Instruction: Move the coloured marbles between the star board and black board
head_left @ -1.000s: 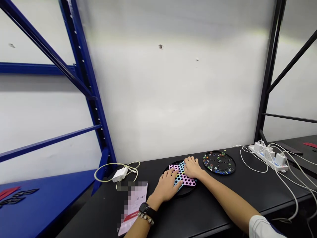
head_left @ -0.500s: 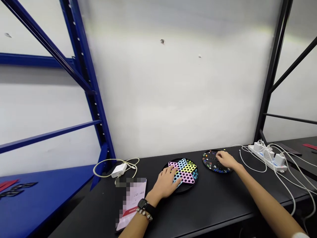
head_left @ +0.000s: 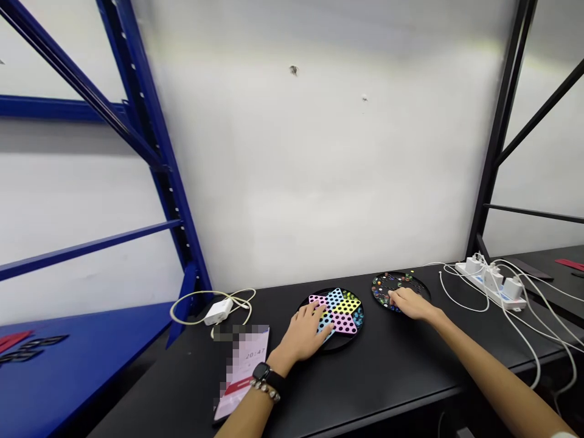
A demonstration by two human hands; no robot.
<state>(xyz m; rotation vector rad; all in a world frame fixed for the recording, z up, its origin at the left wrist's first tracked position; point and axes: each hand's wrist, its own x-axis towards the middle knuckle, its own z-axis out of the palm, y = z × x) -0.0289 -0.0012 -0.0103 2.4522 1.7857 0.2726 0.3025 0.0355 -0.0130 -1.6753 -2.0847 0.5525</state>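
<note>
A Chinese checkers board with a pink, blue and yellow star full of holes lies on the black table; yellow and blue marbles show around its right rim. My left hand rests on the board's left part, fingers spread, with a watch and a beaded bracelet on the wrist. To the right is a round black tray with loose coloured marbles scattered in it. My right hand is over the tray's front part, fingers drawn together and pointing down among the marbles. What they hold, if anything, is hidden.
A tablet showing a timer lies left of my left arm. Behind it sit a white charger and its looped cable. A white power strip with plugs and trailing cables is at the right. A blue rack post stands at the left.
My right hand has moved toward me and slightly left, from the tray's right back to its front. My left hand stays on the board. The view has shifted a little.
</note>
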